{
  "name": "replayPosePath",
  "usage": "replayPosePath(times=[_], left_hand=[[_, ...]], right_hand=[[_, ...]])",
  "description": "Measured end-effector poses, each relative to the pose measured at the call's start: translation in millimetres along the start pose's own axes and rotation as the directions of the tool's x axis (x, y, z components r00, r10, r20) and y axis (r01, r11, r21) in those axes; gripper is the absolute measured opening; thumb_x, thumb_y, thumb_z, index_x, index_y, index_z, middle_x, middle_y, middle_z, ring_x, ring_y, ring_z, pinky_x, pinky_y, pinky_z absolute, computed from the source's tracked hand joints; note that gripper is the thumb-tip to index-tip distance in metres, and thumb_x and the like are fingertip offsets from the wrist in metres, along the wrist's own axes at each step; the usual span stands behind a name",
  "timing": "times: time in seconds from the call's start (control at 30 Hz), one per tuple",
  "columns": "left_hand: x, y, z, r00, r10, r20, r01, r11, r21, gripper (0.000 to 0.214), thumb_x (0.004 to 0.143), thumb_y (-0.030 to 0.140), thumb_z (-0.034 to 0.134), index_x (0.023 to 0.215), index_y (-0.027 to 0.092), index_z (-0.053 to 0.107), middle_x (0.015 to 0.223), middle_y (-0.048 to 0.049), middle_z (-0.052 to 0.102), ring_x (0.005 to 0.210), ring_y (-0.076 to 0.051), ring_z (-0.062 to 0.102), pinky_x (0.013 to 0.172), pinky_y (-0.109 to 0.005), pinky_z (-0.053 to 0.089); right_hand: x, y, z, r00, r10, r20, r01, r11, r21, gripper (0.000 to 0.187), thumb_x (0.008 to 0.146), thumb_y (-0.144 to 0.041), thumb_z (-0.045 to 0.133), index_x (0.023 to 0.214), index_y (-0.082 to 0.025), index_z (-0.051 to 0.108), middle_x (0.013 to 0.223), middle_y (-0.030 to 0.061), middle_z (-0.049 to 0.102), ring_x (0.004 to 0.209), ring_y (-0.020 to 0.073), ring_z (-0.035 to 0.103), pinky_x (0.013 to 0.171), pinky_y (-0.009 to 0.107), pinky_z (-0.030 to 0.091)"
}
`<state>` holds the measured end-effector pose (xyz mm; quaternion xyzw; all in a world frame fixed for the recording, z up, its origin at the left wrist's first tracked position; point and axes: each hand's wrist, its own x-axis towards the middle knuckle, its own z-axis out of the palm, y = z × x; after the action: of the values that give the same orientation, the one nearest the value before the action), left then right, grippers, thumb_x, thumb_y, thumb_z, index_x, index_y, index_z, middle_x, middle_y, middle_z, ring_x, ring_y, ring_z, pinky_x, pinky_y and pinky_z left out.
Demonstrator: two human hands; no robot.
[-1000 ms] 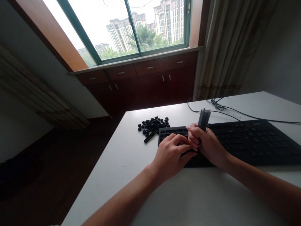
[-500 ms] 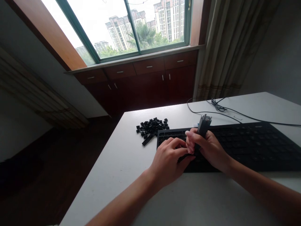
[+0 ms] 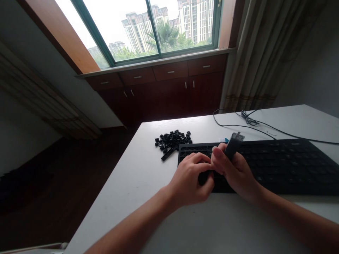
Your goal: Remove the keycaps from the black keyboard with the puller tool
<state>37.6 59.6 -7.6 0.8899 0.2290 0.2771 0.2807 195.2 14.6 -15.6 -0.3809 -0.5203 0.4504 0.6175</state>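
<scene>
A black keyboard point(image 3: 288, 165) lies on the white table. My right hand point(image 3: 235, 167) is closed around a dark grey keycap puller point(image 3: 234, 144), whose pronged upper end tilts up and to the right above the keys. Close beside it, over the keyboard's left part, my left hand point(image 3: 190, 178) curls its fingers inward, tips meeting near the right hand's fingers. Whatever is between those left fingertips is hidden. A pile of loose black keycaps point(image 3: 172, 139) sits past the keyboard's left corner, with a long bar-shaped keycap point(image 3: 167, 154) at its near side.
Behind the keyboard, a thin black cable point(image 3: 249, 118) runs in a loose bundle across the table point(image 3: 127, 197). A small bent wire point(image 3: 271, 133) lies close to it. Blue bristles point(image 3: 225, 140) show behind my right hand. The table's left edge drops to dark floor.
The keycap puller has tilted further right in my right hand. My left thumb has drawn back and curled inward. The camera view has shifted slightly.
</scene>
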Motion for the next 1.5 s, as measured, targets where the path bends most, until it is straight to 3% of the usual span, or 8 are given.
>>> replayPosePath(times=[0.17, 0.3, 0.43, 0.53, 0.7, 1.07, 1.23, 1.5], left_hand=[[-2.2, 0.7, -0.8, 1.0, 0.018, -0.01, -0.018, 1.0, 0.021, 0.028, 0.08, 0.019, 0.064, 0.108, 0.023, 0.068, 0.113, -0.0057, 0.063, 0.107, -0.023, 0.058, 0.102, -0.041, 0.046], [-2.8, 1.4, -2.0, 0.997, 0.024, -0.072, -0.028, 0.999, -0.044, 0.066, 0.072, 0.029, 0.074, 0.132, 0.017, 0.049, 0.126, -0.0134, 0.057, 0.122, -0.032, 0.052, 0.109, -0.048, 0.042], [2.8, 2.9, -7.2, 0.999, 0.05, -0.007, -0.05, 0.968, -0.244, 0.091, 0.067, 0.039, 0.08, 0.143, 0.015, 0.034, 0.106, -0.0088, 0.062, 0.096, -0.026, 0.062, 0.093, -0.044, 0.053], [12.2, 7.0, -10.6, 0.995, 0.004, 0.095, 0.034, 0.92, -0.389, 0.078, 0.071, 0.051, 0.079, 0.134, 0.018, 0.046, 0.103, -0.0065, 0.062, 0.082, -0.02, 0.061, 0.075, -0.033, 0.055], [27.5, 13.7, -3.6, 0.988, -0.097, 0.119, 0.144, 0.854, -0.499, 0.046, 0.085, 0.056, 0.069, 0.1, 0.013, 0.061, 0.093, -0.0065, 0.064, 0.084, -0.021, 0.061, 0.072, -0.029, 0.052], [13.2, 9.4, 7.4, 0.976, -0.21, 0.064, 0.208, 0.785, -0.583, 0.067, 0.068, 0.053, 0.087, 0.115, 0.015, 0.057, 0.105, -0.0077, 0.062, 0.092, -0.022, 0.063, 0.074, -0.029, 0.052], [13.4, 7.1, 9.8, 0.98, -0.198, -0.006, 0.157, 0.795, -0.586, 0.062, 0.077, 0.051, 0.081, 0.119, 0.015, 0.054, 0.106, -0.0087, 0.061, 0.091, -0.021, 0.062, 0.075, -0.029, 0.052], [10.7, 0.4, 16.1, 0.982, -0.169, -0.081, 0.109, 0.865, -0.489, 0.046, 0.086, 0.051, 0.07, 0.112, 0.015, 0.056, 0.1, -0.0069, 0.063, 0.085, -0.019, 0.058, 0.078, -0.03, 0.05]], right_hand=[[-0.5, -5.5, -6.1, 0.995, -0.068, 0.076, 0.081, 0.98, -0.181, 0.034, 0.104, -0.039, 0.051, 0.076, -0.021, 0.05, 0.067, -0.005, 0.045, 0.059, 0.0105, 0.041, 0.059, 0.026, 0.036], [1.5, -3.3, -6.2, 0.993, 0.01, 0.114, 0.018, 0.969, -0.246, 0.035, 0.102, -0.044, 0.053, 0.076, -0.021, 0.05, 0.059, -0.0051, 0.049, 0.052, 0.0109, 0.043, 0.053, 0.027, 0.037], [0.7, 4.8, 6.1, 0.999, 0.031, -0.037, -0.036, 0.99, -0.139, 0.039, 0.101, -0.049, 0.053, 0.074, -0.022, 0.049, 0.055, -0.0056, 0.048, 0.047, 0.0108, 0.045, 0.049, 0.025, 0.037], [3.9, 14.8, 12.5, 0.993, 0.062, -0.099, -0.076, 0.987, -0.144, 0.042, 0.097, -0.056, 0.056, 0.073, -0.021, 0.052, 0.052, -0.0053, 0.048, 0.046, 0.0116, 0.045, 0.047, 0.025, 0.037], [13.3, 21.7, 13.9, 0.942, 0.075, -0.327, -0.132, 0.979, -0.155, 0.049, 0.08, -0.069, 0.067, 0.08, -0.021, 0.059, 0.064, -0.0008, 0.055, 0.058, 0.0175, 0.055, 0.053, 0.028, 0.048], [4.4, 14.9, 3.1, 0.971, 0.139, -0.193, -0.17, 0.974, -0.149, 0.045, 0.075, -0.065, 0.074, 0.091, -0.023, 0.071, 0.083, 0.0063, 0.069, 0.082, 0.0282, 0.068, 0.073, 0.037, 0.057], [7.1, 16.4, -3.3, 0.98, 0.198, -0.017, -0.198, 0.964, -0.179, 0.039, 0.084, -0.059, 0.068, 0.086, -0.02, 0.072, 0.071, 0.0036, 0.064, 0.066, 0.0216, 0.062, 0.06, 0.031, 0.053], [2.5, 19.3, -5.7, 0.985, 0.174, -0.023, -0.174, 0.948, -0.265, 0.049, 0.088, -0.062, 0.061, 0.109, -0.019, 0.07, 0.096, 0.0113, 0.072, 0.09, 0.0311, 0.068, 0.082, 0.041, 0.057]])
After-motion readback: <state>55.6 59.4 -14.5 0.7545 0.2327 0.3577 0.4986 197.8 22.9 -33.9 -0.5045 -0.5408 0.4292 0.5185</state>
